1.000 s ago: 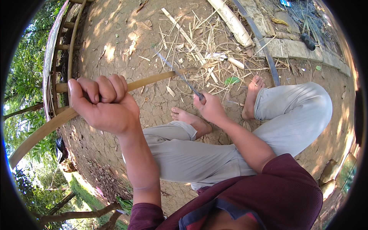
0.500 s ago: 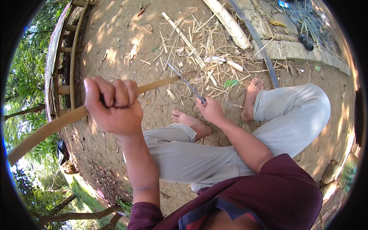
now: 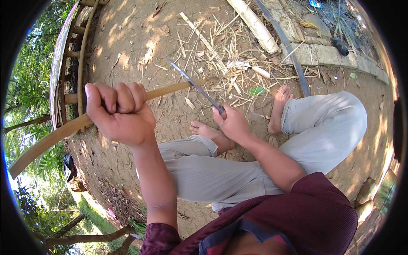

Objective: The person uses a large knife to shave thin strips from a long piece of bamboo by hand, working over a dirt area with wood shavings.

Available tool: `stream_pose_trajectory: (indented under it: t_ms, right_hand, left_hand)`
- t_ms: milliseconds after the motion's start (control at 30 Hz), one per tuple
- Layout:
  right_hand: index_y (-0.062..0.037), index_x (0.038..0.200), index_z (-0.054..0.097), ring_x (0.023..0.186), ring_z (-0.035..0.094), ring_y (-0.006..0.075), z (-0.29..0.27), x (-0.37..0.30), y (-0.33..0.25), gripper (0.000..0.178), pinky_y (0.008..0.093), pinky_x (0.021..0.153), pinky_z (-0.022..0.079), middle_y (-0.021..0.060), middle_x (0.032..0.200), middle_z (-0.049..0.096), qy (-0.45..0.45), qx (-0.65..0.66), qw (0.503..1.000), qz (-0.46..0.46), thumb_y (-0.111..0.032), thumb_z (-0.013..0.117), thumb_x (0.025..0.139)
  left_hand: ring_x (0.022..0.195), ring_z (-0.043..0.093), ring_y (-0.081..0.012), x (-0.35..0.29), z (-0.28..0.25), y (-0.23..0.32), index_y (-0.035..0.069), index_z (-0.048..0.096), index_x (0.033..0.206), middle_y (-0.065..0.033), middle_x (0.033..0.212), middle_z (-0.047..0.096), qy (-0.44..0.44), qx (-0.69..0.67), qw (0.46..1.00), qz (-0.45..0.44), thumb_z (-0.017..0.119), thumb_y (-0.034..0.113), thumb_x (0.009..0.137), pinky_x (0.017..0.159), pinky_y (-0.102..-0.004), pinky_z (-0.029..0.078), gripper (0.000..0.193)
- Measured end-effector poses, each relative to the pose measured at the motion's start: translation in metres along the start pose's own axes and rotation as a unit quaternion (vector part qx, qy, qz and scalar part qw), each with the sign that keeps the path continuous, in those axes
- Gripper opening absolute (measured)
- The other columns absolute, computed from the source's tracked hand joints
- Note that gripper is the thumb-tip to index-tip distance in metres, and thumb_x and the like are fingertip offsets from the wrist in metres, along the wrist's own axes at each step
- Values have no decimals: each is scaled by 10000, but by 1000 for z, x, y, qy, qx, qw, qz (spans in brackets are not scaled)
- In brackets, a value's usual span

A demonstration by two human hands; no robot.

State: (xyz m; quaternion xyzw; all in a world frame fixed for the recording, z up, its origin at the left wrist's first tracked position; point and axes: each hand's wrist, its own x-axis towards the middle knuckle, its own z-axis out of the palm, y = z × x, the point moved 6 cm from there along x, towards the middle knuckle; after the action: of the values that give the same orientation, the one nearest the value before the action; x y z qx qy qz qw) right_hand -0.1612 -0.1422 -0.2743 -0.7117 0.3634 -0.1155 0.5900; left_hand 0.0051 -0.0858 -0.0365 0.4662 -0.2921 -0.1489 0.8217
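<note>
Since the earlier frames, the knife blade (image 3: 193, 83) has swung up and leftward, so it now crosses over the bamboo strip (image 3: 63, 131) instead of lying alongside its far end, and the left fist has slid a little farther right along the strip. That strip is a long, pale, slightly bowed slat running from the near left edge of the view up to the right, ending among the shavings at centre. The left hand (image 3: 121, 112) is clenched tightly around it near its middle, knuckles up, fingers fully wrapped. The right hand (image 3: 233, 124) is closed around the knife's handle, just right of the strip's far end, with the thin blade slanting up and to the left from the fist and meeting the strip where they cross.

Below the hands, the person sits on bare earth in light grey trousers (image 3: 238, 170), with one bare foot (image 3: 210, 132) just near the right hand and the other foot (image 3: 278, 108) farther right. Bamboo shavings and splinters (image 3: 221, 55) litter the ground beyond the knife. A thick split bamboo piece (image 3: 255, 25) lies far behind them. At far left stands a curved woven bamboo frame (image 3: 68, 68).
</note>
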Motion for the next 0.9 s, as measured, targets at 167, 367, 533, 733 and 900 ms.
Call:
stream_pose_trajectory:
  t_ms: [167,367,533,733,900]
  right_hand:
    - [-1,830,602,488,558,291,11,7,53,317,402,503,437,132,572,572,11,-41,999,18,-302,626,925]
    - [-13,857,606,500,583,327,-3,6,2,307,422,511,453,127,574,591,9,-47,999,-2,-312,623,930]
    - [-7,852,625,624,643,367,10,25,118,377,463,604,487,173,632,629,-10,-115,986,120,-370,577,944]
    - [-18,848,636,622,625,338,29,28,61,397,438,599,485,157,655,628,15,-54,996,71,-395,566,949]
    - [-3,837,622,532,548,264,15,22,62,439,421,533,442,135,613,588,33,20,998,58,-424,583,953]
  left_hand:
    - [418,71,-88,1,6,-2,163,267,650,44,474,144,58,37,998,3,343,318,1054,412,-292,109,439]
    - [420,75,-84,2,-6,1,160,278,664,45,480,157,45,10,999,14,359,309,1051,415,-294,112,422]
    - [416,81,-77,2,4,2,161,276,665,48,494,154,65,36,997,18,369,286,1041,406,-286,106,407]
    - [425,102,-65,11,-6,4,150,287,670,55,510,153,61,32,997,39,410,286,1028,400,-276,116,403]
    - [433,84,-76,25,-12,3,166,278,672,53,504,149,68,-10,997,-21,394,295,1048,425,-279,127,414]
